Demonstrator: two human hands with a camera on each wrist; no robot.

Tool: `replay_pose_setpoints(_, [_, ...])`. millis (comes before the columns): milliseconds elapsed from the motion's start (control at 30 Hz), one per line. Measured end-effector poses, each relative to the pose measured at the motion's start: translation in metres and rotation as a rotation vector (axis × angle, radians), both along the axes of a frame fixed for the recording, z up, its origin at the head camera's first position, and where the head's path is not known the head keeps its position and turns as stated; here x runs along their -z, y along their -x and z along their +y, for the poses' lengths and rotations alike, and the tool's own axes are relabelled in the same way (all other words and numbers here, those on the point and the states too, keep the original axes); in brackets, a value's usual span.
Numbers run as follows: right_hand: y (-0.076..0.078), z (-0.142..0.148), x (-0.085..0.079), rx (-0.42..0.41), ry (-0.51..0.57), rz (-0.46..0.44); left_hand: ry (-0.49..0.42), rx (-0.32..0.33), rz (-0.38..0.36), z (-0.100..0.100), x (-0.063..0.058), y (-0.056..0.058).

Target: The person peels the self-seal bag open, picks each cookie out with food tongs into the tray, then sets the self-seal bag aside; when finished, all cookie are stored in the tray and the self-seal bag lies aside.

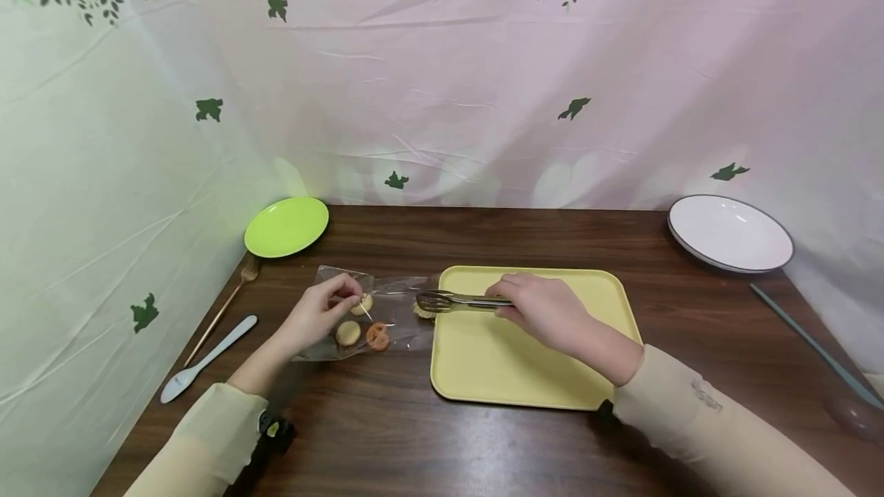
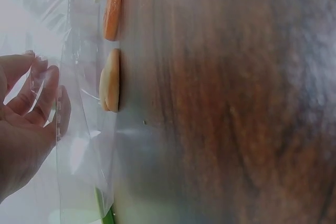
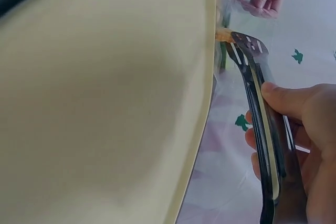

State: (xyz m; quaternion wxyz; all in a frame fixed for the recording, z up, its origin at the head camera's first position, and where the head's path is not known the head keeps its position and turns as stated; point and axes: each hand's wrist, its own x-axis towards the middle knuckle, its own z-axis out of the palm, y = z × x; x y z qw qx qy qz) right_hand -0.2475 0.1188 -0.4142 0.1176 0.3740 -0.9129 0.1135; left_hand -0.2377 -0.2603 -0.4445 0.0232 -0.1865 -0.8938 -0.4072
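A clear plastic bag (image 1: 407,334) lies left of the yellow tray (image 1: 532,363), its open end at the tray's left edge. My left hand (image 1: 321,314) pinches the upper film of the bag between thumb and fingers. Inside are round pale biscuits (image 1: 348,334) and an orange-brown pretzel-shaped cookie (image 1: 377,337). My right hand (image 1: 542,309) holds metal tongs (image 1: 476,301) over the tray, pointing left. Their slotted tips are at a golden ruffled cookie (image 3: 224,35) by the bag's mouth, beside the tray's rim; in the right wrist view the tips overlap it.
A lime green plate (image 1: 286,227) stands at the back left, a white dark-rimmed plate (image 1: 730,232) at the back right. Along the left edge lie a copper-coloured fork (image 1: 219,311) and a pale spoon (image 1: 209,357). A long teal-handled utensil (image 1: 815,343) lies at the right edge.
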Motion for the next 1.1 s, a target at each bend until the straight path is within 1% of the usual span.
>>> replay_pose_setpoints(133, [-0.001, 0.011, -0.003, 0.045, 0.029, -0.06, 0.001, 0.005, 0.001, 0.0, -0.001, 0.001])
replay_pose_setpoints(300, [0.001, 0.03, -0.002, 0.111, 0.067, -0.117, 0.003, -0.001, -0.003, 0.001, -0.002, 0.0])
replay_pose_setpoints(533, [0.001, 0.058, 0.006, 0.176, 0.074, -0.129, 0.003, 0.005, -0.005, 0.003, -0.001, 0.001])
replay_pose_setpoints(700, [0.002, 0.066, 0.012, 0.204, 0.022, -0.097, -0.002, 0.005, -0.002, 0.003, -0.001, 0.001])
replay_pose_setpoints(833, [0.002, 0.067, 0.016, 0.217, -0.022, -0.037, 0.001, 0.004, -0.001, 0.003, -0.001, 0.001])
replay_pose_setpoints(967, [0.0, 0.065, 0.017, 0.2, -0.029, 0.027, 0.005, 0.003, 0.003, 0.002, 0.0, 0.002])
replay_pose_setpoints(1100, [-0.003, 0.06, 0.017, 0.168, -0.04, 0.056, 0.013, -0.001, 0.012, 0.002, 0.0, 0.002])
